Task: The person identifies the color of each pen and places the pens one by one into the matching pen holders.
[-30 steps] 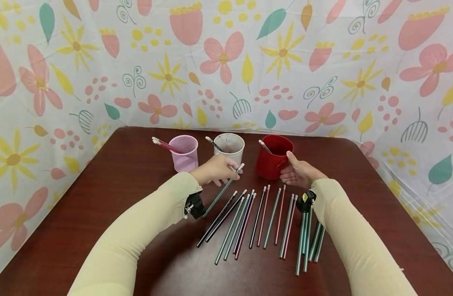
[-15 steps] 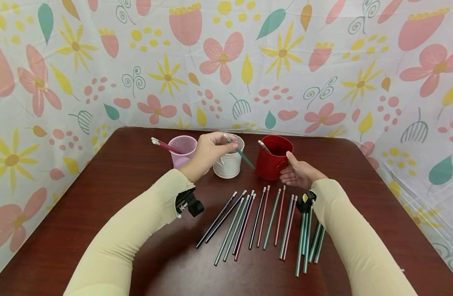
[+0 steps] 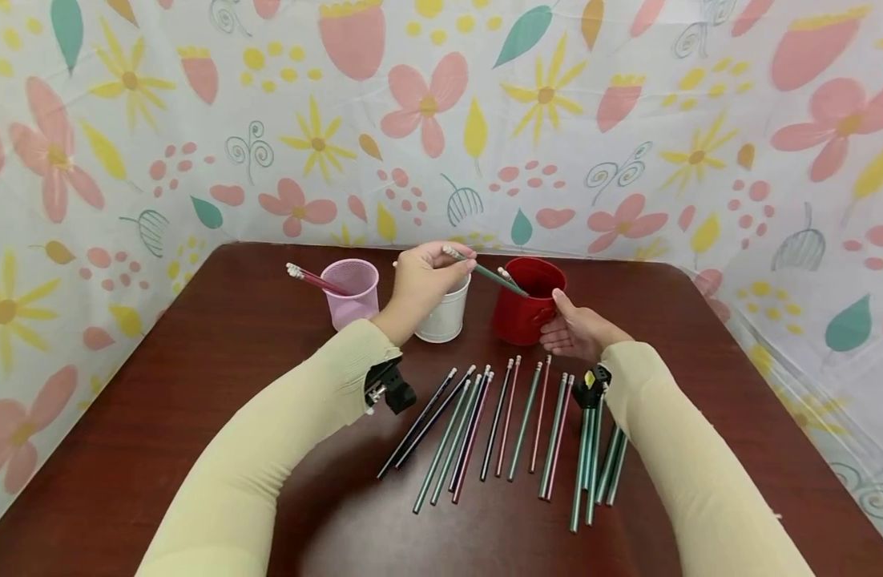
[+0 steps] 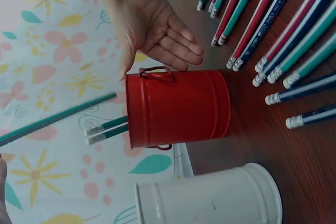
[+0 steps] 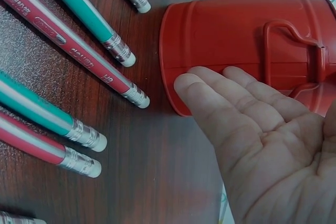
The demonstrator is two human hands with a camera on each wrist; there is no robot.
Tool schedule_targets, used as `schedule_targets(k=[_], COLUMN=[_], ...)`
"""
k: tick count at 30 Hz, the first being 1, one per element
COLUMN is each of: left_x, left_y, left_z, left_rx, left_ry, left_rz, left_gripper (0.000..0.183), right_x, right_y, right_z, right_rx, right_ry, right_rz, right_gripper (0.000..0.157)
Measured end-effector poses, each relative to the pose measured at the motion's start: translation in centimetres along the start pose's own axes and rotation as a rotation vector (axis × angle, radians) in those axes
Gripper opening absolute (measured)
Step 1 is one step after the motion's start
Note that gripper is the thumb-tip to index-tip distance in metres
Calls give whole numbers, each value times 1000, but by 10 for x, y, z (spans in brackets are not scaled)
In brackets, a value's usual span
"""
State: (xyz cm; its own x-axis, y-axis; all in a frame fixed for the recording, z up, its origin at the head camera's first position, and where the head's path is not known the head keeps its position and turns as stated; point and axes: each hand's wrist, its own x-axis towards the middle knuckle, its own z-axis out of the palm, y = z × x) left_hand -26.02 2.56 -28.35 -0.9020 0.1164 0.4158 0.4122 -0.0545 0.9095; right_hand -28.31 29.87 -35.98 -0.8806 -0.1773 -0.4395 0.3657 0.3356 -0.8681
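Note:
My left hand [image 3: 429, 280] pinches a green pencil [image 3: 492, 276] near its eraser end, above the white bucket. The pencil slants down to the right, its far end by the mouth of the red bucket [image 3: 515, 320]. In the left wrist view that end of the pencil [image 4: 63, 116] lies close to the rim, and two green pencils [image 4: 107, 131] with white erasers stick out of the bucket. My right hand [image 3: 584, 330] rests against the bucket's right side, thumb at the rim. In the right wrist view its fingers are extended beside the wire handle [image 5: 268, 51].
The white bucket [image 3: 443, 319] stands left of the red one. Farther left is a pink mesh cup [image 3: 355, 311] with red pencils [image 3: 312, 277] leaning out. Several green, red and dark pencils [image 3: 495, 425] lie on the brown table [image 3: 196, 385] before the buckets. A patterned cloth [image 3: 384, 184] hangs behind.
My left hand has lifted the green pencil from in front of the white bucket, turned it, and carried its far end up to the red bucket's mouth. My right hand stays at the bucket.

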Motion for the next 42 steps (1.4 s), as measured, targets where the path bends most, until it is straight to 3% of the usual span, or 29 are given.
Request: schedule_targets(k=[5, 11, 18, 22, 29, 42], left_x=[10, 17, 22, 26, 29, 19], left_y=[-6, -13, -18, -18, -21, -40], left_z=[13, 19, 23, 27, 37, 43], left_rx=[61, 171, 292, 358, 366, 440], left_ry=[-13, -28, -63, -67, 1, -78], left_rz=[33, 60, -23, -35, -88, -82], left_gripper=[14, 13, 20, 21, 19, 16], right_x=[-1, 2, 4, 4, 4, 2], right_y=[-2, 0, 0, 0, 1, -2], right_z=[-3, 0, 1, 0, 0, 2], right_rx=[-18, -10, -13, -10, 0, 13], right_ry=[9, -6, -8, -6, -5, 14], right_rz=[-4, -4, -6, -6, 2, 17], right_gripper=[86, 87, 87, 87, 86, 82])
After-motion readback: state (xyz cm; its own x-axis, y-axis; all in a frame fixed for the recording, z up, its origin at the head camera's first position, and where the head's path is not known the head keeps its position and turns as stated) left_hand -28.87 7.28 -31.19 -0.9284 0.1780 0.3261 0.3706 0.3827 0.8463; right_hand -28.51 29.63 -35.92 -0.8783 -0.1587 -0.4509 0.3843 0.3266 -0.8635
